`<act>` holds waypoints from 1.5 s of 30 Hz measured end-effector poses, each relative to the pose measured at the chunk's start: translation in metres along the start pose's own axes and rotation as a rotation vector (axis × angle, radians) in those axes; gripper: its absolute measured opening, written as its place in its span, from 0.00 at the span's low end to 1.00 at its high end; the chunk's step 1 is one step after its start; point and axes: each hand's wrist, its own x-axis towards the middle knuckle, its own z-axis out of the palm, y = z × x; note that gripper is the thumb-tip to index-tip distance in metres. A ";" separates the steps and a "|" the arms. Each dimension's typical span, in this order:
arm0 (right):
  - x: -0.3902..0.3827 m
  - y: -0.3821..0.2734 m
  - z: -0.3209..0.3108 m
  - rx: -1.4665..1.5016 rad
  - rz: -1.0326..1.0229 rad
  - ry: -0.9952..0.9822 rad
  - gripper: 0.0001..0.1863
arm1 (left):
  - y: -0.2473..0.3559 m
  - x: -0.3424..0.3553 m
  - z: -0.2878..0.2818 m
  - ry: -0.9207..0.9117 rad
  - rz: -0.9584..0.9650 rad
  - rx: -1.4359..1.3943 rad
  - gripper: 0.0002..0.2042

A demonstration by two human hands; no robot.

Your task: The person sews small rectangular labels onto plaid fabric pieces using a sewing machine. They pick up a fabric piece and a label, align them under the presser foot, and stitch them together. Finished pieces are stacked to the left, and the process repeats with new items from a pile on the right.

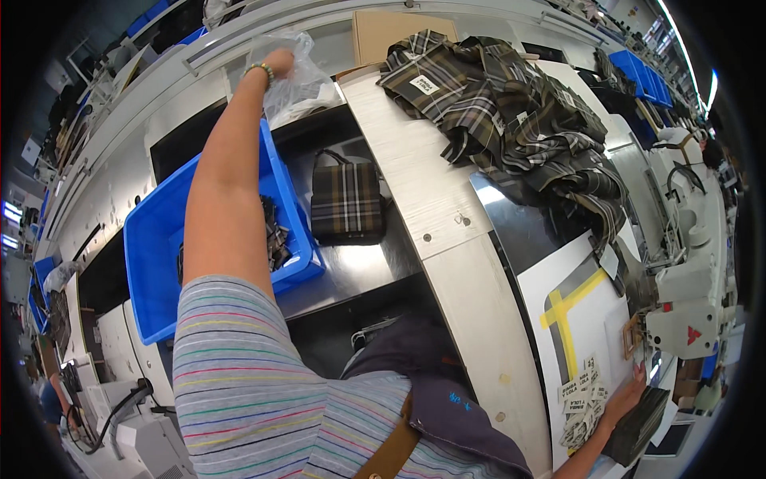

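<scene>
My left arm reaches to the far side, where my left hand (278,62) has its fingers curled at the mouth of a clear plastic bag (307,84). Folds of the bag partly hide the fingertips. At the lower right, my right hand (628,397) lies with fingers stretched out beside a sewing machine (686,331). Its fingertips are close to the machine's small clamp frame (630,337). A loose pile of white printed labels (585,403) is left of this hand, and a stack of dark fabric pieces (638,427) is right of it.
Under my left arm stands a blue bin (152,271) with plaid pieces inside. A plaid pouch (345,199) lies beside it. Labelled plaid fabric (511,112) is heaped on the far right of the table, in front of a cardboard box (399,36). Yellow tape (565,307) marks the machine's white work surface.
</scene>
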 end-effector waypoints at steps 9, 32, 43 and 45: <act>-0.002 -0.012 -0.019 -0.093 0.112 -0.055 0.30 | 0.056 0.028 0.044 -0.213 -0.045 -0.320 0.13; 0.006 -0.081 -0.010 -0.255 0.116 -0.025 0.19 | 0.077 0.115 0.138 -0.145 -0.024 0.243 0.18; -0.001 -0.087 -0.012 -0.236 0.134 -0.043 0.18 | 0.072 0.073 0.139 -0.098 -0.143 0.347 0.23; -0.002 -0.082 -0.014 -0.238 0.100 -0.020 0.17 | 0.069 0.065 0.136 -0.085 -0.156 0.355 0.24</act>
